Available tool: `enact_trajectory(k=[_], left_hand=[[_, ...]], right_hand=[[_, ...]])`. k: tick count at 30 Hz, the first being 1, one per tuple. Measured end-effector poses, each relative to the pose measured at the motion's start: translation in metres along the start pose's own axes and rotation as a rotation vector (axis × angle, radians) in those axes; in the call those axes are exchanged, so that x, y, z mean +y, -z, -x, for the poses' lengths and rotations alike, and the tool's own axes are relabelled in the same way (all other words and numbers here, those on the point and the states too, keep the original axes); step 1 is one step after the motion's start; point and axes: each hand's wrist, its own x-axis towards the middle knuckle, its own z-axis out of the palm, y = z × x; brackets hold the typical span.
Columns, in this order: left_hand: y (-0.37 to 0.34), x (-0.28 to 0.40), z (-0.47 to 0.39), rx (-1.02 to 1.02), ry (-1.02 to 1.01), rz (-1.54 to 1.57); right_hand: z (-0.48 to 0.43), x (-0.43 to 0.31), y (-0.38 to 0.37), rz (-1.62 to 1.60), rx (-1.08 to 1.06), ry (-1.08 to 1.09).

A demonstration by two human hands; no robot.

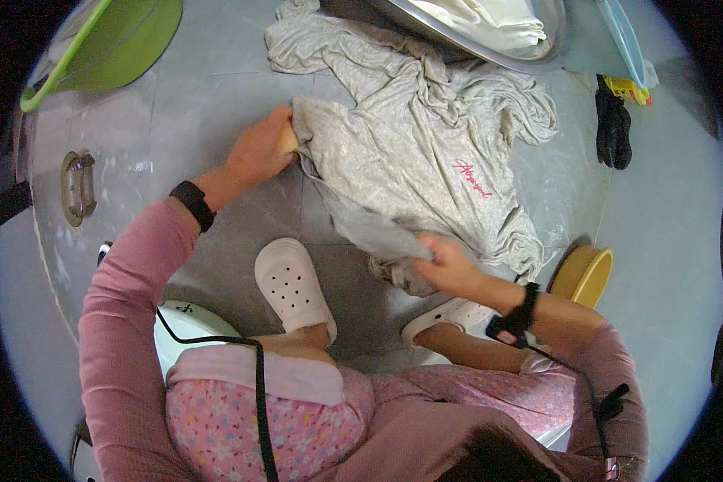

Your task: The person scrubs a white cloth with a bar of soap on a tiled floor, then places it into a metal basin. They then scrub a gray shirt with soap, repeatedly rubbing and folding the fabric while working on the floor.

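Note:
A wet light-grey T-shirt [391,156] lies spread and wrinkled on the tiled floor in front of me, with red script writing on its front. My left hand [266,143] grips a corner of the cloth at its left side. Lower right, my right hand [449,265] pinches the shirt's edge near my right shoe. Between the two hands the edge is drawn up, and its grey inner side shows. Some of the fabric hangs bunched below my right hand. The shirt's far end lies against the steel basin [494,63].
White cloth [488,24] fills the steel basin. A green basin [120,48] stands far left, a light-blue tub [623,42] far right. Around me are a brush-like object [79,188], a yellow bowl [590,277], a black object [613,129] and a yellow packet [628,90]. A black cable [259,385] crosses my lap.

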Motion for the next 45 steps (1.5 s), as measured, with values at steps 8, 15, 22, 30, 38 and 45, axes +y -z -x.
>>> enact_trajectory(k=[8,15,22,30,38,45], left_hand=[[0.041,0.05,-0.018,0.378,-0.196,0.146],[0.059,0.056,-0.071,0.416,-0.114,0.32],[0.017,0.026,-0.063,0.089,-0.122,0.111],[-0.001,0.018,-0.07,0.207,-0.096,-0.136],[0.043,0.0,-0.069,0.267,-0.011,0.365],[0.156,-0.1,-0.002,0.408,0.14,0.075]], right_hand=[[0.06,-0.082,0.163,-0.023,0.623,-0.018],[0.039,0.063,0.211,0.438,0.815,-0.026],[-0.037,0.165,0.124,0.197,0.787,-0.248],[-0.032,0.157,0.134,0.495,0.814,-0.225],[0.002,0.026,0.142,-0.138,0.337,-0.19],[0.042,-0.05,-0.015,-0.026,-0.5,0.231]])
